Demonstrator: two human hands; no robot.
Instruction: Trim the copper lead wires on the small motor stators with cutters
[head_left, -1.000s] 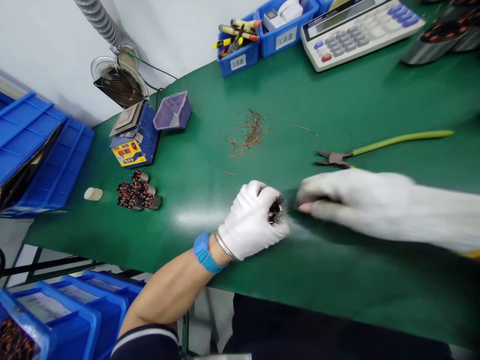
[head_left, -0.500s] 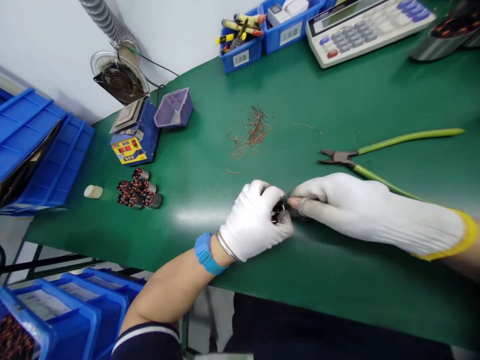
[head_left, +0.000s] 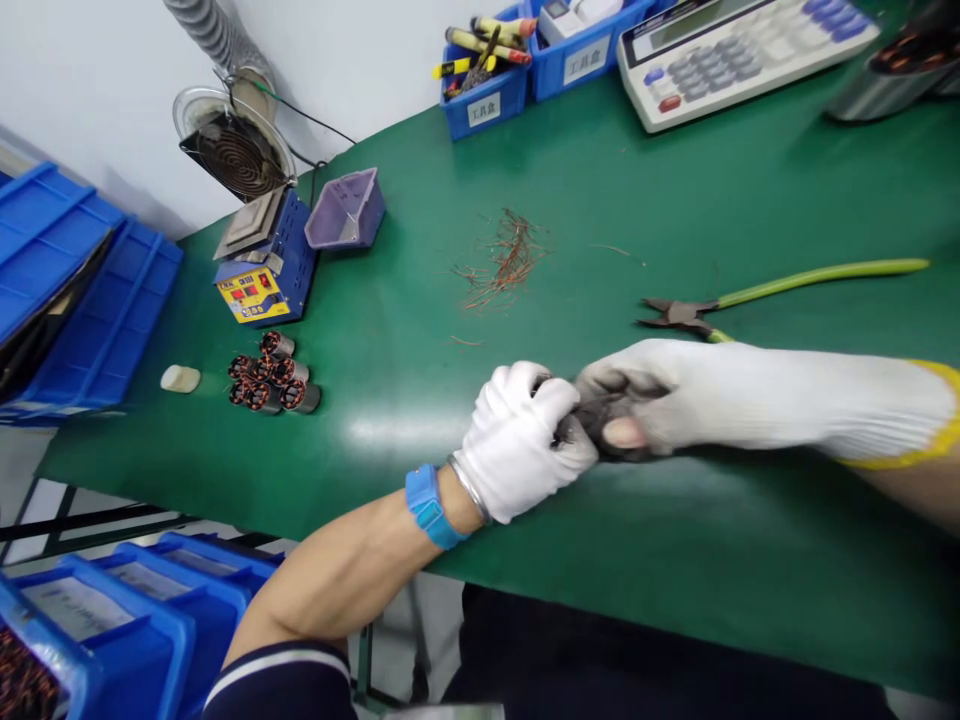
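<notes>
My left hand (head_left: 521,440), in a white glove, is curled around a small wound coil part (head_left: 564,428) just above the green table (head_left: 675,540). Only a sliver of the part shows between the fingers. My right hand (head_left: 675,395), also gloved with bare fingertips, meets the left one and pinches the same part from the right. Both hands are closed and touching each other. Green-handled cutters (head_left: 720,300) lie on the table just behind my right hand.
A cluster of several wound coils (head_left: 274,372) lies at the left, next to a blue solder pot (head_left: 259,275) and a purple tray (head_left: 346,210). Cut copper wire scraps (head_left: 502,260) lie mid-table. Blue tool bins (head_left: 484,75) and a calculator (head_left: 739,50) stand at the back.
My right hand has moved left from beside the part and closed onto it, meeting my left hand. The left hand has kept hold of the part in the same spot.
</notes>
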